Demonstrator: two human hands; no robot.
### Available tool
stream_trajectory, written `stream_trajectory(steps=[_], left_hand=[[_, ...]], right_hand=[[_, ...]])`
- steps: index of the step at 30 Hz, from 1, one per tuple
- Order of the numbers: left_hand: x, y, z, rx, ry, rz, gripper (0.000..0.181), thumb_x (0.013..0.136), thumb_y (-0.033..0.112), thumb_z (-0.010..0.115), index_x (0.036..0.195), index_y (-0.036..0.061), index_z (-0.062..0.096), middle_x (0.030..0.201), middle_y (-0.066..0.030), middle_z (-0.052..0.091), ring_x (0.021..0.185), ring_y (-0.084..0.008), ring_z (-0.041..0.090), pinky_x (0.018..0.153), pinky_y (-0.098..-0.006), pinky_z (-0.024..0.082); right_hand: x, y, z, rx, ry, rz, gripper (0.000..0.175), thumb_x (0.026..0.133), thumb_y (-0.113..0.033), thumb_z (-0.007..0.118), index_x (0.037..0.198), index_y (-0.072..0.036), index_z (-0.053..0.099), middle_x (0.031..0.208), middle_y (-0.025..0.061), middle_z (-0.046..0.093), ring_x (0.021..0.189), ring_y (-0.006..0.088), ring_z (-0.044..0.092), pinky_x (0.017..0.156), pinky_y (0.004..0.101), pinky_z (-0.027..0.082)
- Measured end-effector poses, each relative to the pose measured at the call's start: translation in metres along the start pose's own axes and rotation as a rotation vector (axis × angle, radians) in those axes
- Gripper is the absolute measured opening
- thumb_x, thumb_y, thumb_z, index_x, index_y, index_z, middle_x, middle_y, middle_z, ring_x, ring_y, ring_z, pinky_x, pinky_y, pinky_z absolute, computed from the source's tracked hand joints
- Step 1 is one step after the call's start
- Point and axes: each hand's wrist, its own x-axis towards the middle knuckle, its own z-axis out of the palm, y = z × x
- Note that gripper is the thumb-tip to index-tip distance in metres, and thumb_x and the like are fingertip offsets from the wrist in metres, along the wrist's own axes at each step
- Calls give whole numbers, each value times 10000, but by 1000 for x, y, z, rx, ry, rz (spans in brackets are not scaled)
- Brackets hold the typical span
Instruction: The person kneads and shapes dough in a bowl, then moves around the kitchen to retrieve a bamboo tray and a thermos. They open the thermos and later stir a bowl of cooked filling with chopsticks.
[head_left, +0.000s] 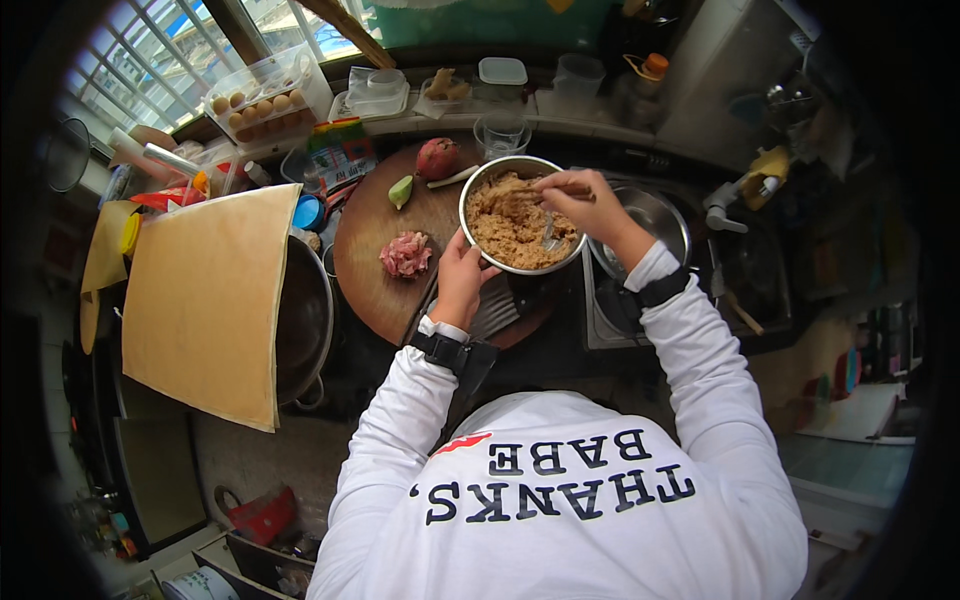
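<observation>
My left hand (459, 281) grips the near left rim of a metal bowl (525, 268). Inside the bowl lies a brown, ground-looking mixture (517, 225). My right hand (589, 204) is over the bowl's right side, its fingers closed on what look like wooden chopsticks (551, 190) that reach into the mixture. The bowl is above the right part of a round wooden cutting board (375, 300). On the board are a pile of cut raw meat (406, 254), a lime wedge (400, 192) and a dragon fruit (437, 158). A cleaver-like blade (495, 311) lies partly beneath my left wrist.
A wok (304, 322) stands at the left, partly covered by a tan board (206, 300). Right of the bowl sits another metal bowl (660, 217) by the sink and faucet (724, 206). An egg carton (262, 109) and plastic containers (502, 71) line the back ledge.
</observation>
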Motion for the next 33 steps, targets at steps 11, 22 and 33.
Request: stream_trajectory(steps=[11, 22, 33], left_hand=[[0, 0, -1, 15, -15, -16, 399, 960, 34, 415, 1353, 88, 454, 1072, -33, 639, 829, -101, 637, 617, -232, 535], [-6, 0, -2, -26, -102, 28, 454, 940, 11, 396, 1379, 117, 442, 1152, -24, 600, 930, -109, 607, 734, -263, 532], [-2, 2, -3, 7, -59, -13, 418, 961, 32, 415, 1369, 114, 457, 1123, -31, 624, 883, -108, 627, 689, -250, 532]], right_hand=[[26, -5, -24, -320, 136, 146, 175, 818, -121, 620, 881, 23, 698, 738, 164, 689, 694, 227, 691, 640, 305, 526], [-37, -65, 5, -186, -341, -105, 95, 826, -51, 639, 877, -4, 704, 785, 125, 698, 720, 214, 688, 683, 283, 539], [0, 4, 9, 9, 69, 81, 166, 900, -19, 568, 1004, 53, 675, 898, 83, 698, 796, 121, 662, 734, 245, 537]])
